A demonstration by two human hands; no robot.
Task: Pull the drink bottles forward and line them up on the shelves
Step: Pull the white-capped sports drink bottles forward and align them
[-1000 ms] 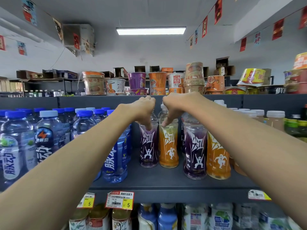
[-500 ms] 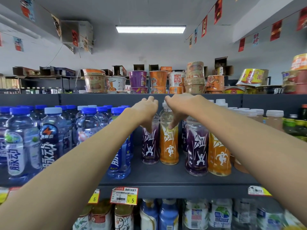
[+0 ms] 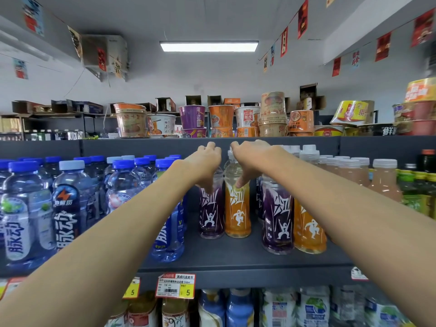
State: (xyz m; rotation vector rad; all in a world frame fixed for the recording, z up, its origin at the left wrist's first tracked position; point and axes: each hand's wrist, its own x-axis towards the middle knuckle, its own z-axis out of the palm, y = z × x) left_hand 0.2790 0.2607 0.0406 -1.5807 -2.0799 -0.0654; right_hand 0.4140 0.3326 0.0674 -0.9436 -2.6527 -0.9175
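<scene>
Under the left hand and right hand, each grip clamps a set-back bottle, purple bottle and orange bottle, next needing an even pull toward the shelf edge.

On the middle shelf, a purple-labelled bottle and an orange-labelled bottle stand side by side, set back. To their right, nearer the edge, stands another such pair. Blue-capped water bottles crowd the left. Instant-noodle cups sit on the shelf above; price tags hang on the front edge.
</scene>
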